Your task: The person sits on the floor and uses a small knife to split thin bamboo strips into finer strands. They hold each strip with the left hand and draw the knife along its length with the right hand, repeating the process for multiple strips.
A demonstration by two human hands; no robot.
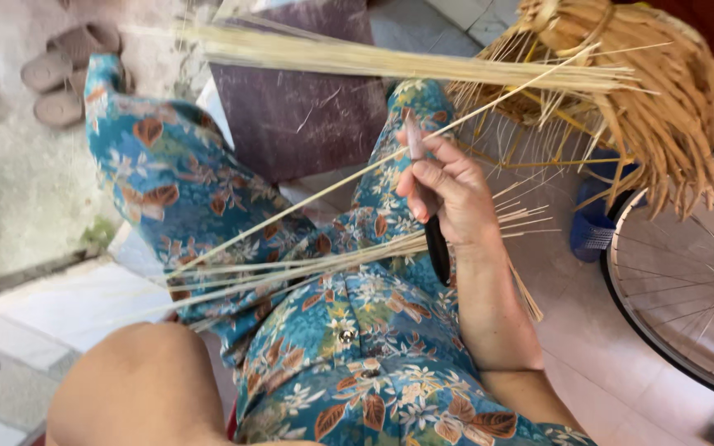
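My right hand (446, 192) is closed around a knife (436, 248) with a black handle, its short blade pointing up past my thumb. One long thin pale stick (307, 198) runs slantwise from my left knee up to the right and crosses the blade at my fingertips. A loose bundle of similar thin sticks (332, 260) lies across my lap, which is covered in blue flowered cloth. My left hand is out of sight; only a bare arm (138, 384) shows at the bottom left.
Another bundle of sticks (373, 58) lies across a dark purple board (299, 116) ahead. Dried yellow leaf fronds (654, 91) hang at the upper right above a bicycle wheel (687, 289) and a blue basket (590, 230). Sandals (68, 74) sit at the far left.
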